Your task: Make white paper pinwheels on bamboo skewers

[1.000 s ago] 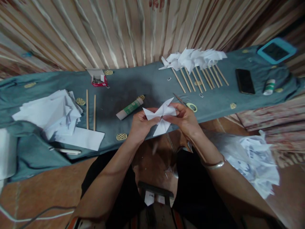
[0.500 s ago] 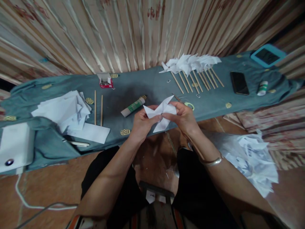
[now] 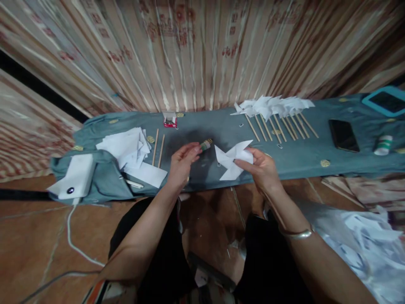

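My right hand (image 3: 264,166) pinches a folded white paper pinwheel (image 3: 232,162) by its right side, the thumb near a small dark spot at the centre. My left hand (image 3: 183,162) is apart from the pinwheel, to its left, with thumb and fingers drawn together. What lies between those fingertips, if anything, I cannot make out. Just past them shows one end of a green and white glue stick (image 3: 205,145); the rest is hidden behind the hand, and I cannot tell whether the fingers touch it.
Finished pinwheels (image 3: 274,106) on wooden sticks lie in a row at the back. On the left are two loose sticks (image 3: 155,147), white papers (image 3: 125,145), a pen (image 3: 134,184) and a red box (image 3: 171,121). A phone (image 3: 344,135) and another tube (image 3: 383,145) lie right.
My left hand has let go of the pinwheel and moved left, over the glue stick. My right hand keeps the pinwheel. The whole view has shifted, so the table things appear further right and mostly lower.
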The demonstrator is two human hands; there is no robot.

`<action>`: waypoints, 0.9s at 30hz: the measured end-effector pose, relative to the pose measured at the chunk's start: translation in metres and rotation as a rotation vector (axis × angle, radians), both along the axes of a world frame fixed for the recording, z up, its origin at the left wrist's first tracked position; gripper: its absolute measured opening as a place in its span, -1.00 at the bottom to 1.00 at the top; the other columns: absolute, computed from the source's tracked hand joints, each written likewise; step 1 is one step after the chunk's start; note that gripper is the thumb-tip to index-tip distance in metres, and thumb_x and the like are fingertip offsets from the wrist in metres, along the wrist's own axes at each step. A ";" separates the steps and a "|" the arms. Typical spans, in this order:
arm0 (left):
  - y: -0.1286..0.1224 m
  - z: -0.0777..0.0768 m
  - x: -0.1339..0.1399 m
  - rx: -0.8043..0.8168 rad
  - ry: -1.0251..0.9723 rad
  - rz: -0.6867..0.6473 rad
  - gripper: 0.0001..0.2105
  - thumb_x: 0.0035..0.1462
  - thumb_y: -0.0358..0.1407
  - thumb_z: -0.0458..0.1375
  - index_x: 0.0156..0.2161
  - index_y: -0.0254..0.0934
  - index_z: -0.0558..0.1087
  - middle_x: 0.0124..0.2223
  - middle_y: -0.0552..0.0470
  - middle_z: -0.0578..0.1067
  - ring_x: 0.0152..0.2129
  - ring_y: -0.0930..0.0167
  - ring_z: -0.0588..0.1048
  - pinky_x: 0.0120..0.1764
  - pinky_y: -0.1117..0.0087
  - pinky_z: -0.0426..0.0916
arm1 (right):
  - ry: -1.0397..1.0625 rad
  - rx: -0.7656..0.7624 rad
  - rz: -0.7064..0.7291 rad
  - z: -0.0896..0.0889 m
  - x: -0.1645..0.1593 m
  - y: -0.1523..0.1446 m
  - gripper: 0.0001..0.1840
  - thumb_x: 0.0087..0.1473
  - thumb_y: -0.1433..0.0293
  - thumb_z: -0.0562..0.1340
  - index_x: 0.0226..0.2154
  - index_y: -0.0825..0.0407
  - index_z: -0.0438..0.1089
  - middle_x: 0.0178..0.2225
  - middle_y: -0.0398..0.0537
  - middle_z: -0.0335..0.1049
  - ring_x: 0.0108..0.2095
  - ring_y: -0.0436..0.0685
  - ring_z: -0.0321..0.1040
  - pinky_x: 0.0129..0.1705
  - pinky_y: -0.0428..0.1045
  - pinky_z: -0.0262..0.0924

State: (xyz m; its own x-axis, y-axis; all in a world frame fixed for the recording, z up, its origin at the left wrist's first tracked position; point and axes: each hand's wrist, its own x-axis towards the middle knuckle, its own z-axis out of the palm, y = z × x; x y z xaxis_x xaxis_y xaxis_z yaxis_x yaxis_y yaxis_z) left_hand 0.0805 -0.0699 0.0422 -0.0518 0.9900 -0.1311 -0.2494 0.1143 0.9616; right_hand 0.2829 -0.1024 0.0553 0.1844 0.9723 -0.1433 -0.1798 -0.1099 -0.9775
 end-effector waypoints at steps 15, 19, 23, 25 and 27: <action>0.082 -0.033 -0.115 0.081 1.348 0.040 -0.52 -0.03 -0.37 0.15 0.06 -0.46 0.40 0.04 -0.29 0.45 -0.22 0.21 0.52 -0.05 0.26 0.34 | 0.076 -0.114 -0.043 0.012 0.010 -0.008 -0.51 -0.50 0.34 0.52 -0.38 -0.01 0.45 -0.48 -0.18 0.57 -0.55 0.06 0.43 -0.43 -0.02 0.37; 0.085 -0.038 -0.120 0.074 1.440 0.001 -0.58 0.01 -0.35 0.15 0.01 -0.48 0.43 -0.05 -0.27 0.53 -0.13 0.16 0.50 -0.03 0.27 0.33 | 0.077 -0.101 -0.028 0.011 0.013 -0.010 -0.52 -0.46 0.36 0.52 -0.35 0.00 0.46 -0.47 -0.19 0.58 -0.53 0.05 0.44 -0.42 -0.05 0.36; 0.089 -0.037 -0.115 0.036 1.458 -0.023 -0.70 0.03 -0.42 0.12 -0.10 -0.40 0.49 -0.11 -0.17 0.57 -0.10 0.19 0.50 0.00 0.28 0.31 | 0.067 -0.102 -0.037 0.012 0.014 -0.011 -0.52 -0.46 0.35 0.51 -0.35 0.01 0.46 -0.48 -0.20 0.57 -0.53 0.04 0.45 -0.42 -0.06 0.37; 0.090 -0.035 -0.110 0.026 1.402 0.015 -0.73 0.01 -0.46 0.14 -0.14 -0.40 0.50 -0.13 -0.15 0.58 -0.13 0.20 0.52 -0.01 0.27 0.32 | 0.071 -0.101 -0.045 0.011 0.015 -0.010 -0.51 -0.46 0.35 0.51 -0.35 0.01 0.45 -0.48 -0.21 0.57 -0.53 0.04 0.45 -0.41 -0.06 0.37; 0.092 -0.032 -0.105 0.020 1.329 0.058 -0.71 0.00 -0.48 0.15 -0.12 -0.43 0.49 -0.19 -0.13 0.58 -0.20 0.24 0.54 -0.06 0.27 0.35 | 0.075 -0.091 -0.050 0.009 0.015 -0.009 -0.52 -0.46 0.35 0.51 -0.34 0.01 0.45 -0.47 -0.21 0.57 -0.52 0.03 0.45 -0.40 -0.07 0.37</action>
